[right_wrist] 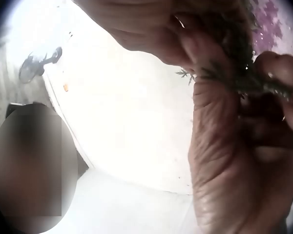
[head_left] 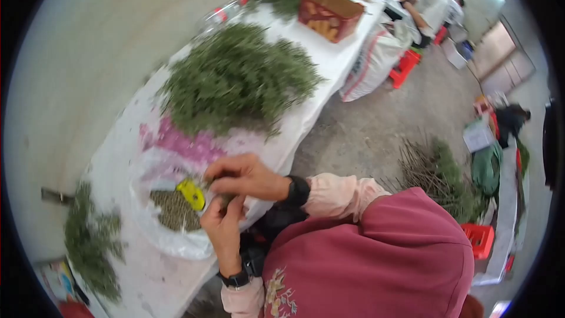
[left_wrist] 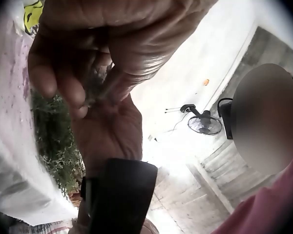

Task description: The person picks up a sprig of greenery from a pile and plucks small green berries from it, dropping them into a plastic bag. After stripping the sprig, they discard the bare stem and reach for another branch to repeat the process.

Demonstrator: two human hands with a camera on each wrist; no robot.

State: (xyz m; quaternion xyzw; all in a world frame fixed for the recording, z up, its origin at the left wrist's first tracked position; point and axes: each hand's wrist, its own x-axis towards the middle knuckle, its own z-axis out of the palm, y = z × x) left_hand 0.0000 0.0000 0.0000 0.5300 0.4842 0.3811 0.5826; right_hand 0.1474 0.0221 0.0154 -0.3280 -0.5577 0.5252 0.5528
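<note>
In the head view my left hand (head_left: 223, 222) and right hand (head_left: 253, 176) come together over the near edge of the table. Between their fingertips is a small green leafy sprig (right_wrist: 266, 87), plainest in the right wrist view; both hands pinch it, and the fingers cover much of it. Just left of the hands lies an open clear plastic bag (head_left: 182, 248) with a heap of small greenish-brown pieces (head_left: 172, 209) in it. On that heap rests a yellow object (head_left: 191, 194) with dark marks.
A large pile of leafy green stems (head_left: 235, 79) lies farther up the white-covered table (head_left: 132, 135), before a red cardboard box (head_left: 331, 15). More greenery (head_left: 91, 241) is at the left edge. Cut stems (head_left: 438, 179) and a red stool (head_left: 405, 69) are on the floor; people sit beyond.
</note>
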